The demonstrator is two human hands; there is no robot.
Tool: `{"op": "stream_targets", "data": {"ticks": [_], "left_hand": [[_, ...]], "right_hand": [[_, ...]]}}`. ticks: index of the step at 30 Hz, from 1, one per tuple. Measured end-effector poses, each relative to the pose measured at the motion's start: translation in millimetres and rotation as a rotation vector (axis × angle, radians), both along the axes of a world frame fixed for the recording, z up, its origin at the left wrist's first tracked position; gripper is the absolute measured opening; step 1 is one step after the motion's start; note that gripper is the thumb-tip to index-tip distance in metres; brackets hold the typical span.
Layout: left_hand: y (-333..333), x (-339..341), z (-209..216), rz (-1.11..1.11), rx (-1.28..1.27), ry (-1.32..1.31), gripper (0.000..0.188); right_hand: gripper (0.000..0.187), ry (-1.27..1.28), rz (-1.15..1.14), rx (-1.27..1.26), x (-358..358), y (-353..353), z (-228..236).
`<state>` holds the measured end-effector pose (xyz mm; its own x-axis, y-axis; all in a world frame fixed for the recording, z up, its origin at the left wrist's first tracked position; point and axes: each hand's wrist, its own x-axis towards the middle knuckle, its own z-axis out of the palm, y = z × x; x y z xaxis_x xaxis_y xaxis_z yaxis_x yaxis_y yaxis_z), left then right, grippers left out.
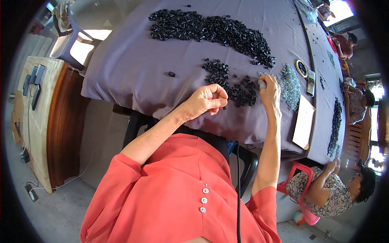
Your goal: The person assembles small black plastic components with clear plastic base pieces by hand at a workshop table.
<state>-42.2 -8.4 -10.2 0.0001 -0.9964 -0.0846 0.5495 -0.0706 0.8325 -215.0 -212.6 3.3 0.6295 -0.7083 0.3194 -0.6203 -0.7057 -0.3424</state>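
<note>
My left hand (206, 100) is closed at the near edge of the cloth-covered table, thumb and index finger pinching a small black plastic piece (225, 107). Just beyond it lies a loose cluster of black pieces (243, 91). My right hand (270, 90) reaches down with bent fingers between that cluster and a pile of small clear, greyish pieces (290, 89). Something pale grey shows at its fingertips; whether it is a wrapping or a held piece I cannot make out. One black piece (172, 74) lies apart on the left.
A long heap of black pieces (210, 30) spreads across the purple tablecloth (121, 60). On the right are a roll of tape (301, 68), a small clear-and-dark box (310, 83) and a white card (304, 122). Several people sit along the right side, one on a red chair (298, 178). A black cord (238, 182) hangs before me.
</note>
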Motion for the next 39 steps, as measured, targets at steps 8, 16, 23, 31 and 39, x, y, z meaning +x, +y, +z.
{"op": "stream_targets", "data": {"ticks": [8, 16, 23, 31, 39], "left_hand": [[0, 0, -1, 0.002, -0.002, -0.007, 0.011], [0, -1, 1, 0.008, 0.004, 0.005, 0.011], [1, 0, -1, -0.004, -0.027, -0.006, 0.010], [3, -12, 1, 0.035, 0.012, -0.170, 0.008], [6, -22, 5, 0.041, -0.064, -0.238, 0.013]], "right_hand": [[0.026, -0.027, 0.006, -0.017, 1, -1, -4], [0.024, -0.029, 0.025, -0.115, -3, 8, -13], [0.029, -0.253, -0.063, 0.156, -17, 28, 0], [0.037, -0.564, 0.090, 0.760, -12, 110, 28], [0.034, -0.570, 0.154, 0.862, -2, 134, 11]]}}
